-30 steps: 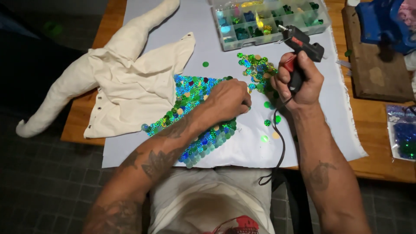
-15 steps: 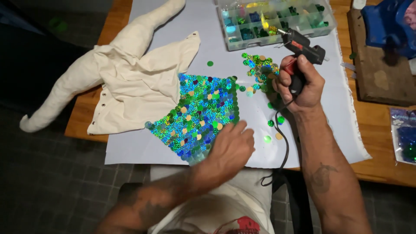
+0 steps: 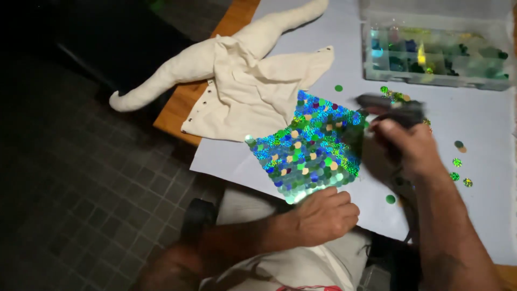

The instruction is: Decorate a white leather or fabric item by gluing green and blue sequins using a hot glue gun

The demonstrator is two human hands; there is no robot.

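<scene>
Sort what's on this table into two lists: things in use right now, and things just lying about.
In use:
- glue gun, held in the right hand
- sequinned patch on the cream fabric figure
- left hand, resting at the patch's near edge

Lying about:
- clear compartment box of sequins
- loose sequins scattered on the white sheet

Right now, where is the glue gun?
In the head view the glue gun is right of centre, held in the right hand above the white paper sheet, beside the sequin panel and below the clear bead box.
</scene>
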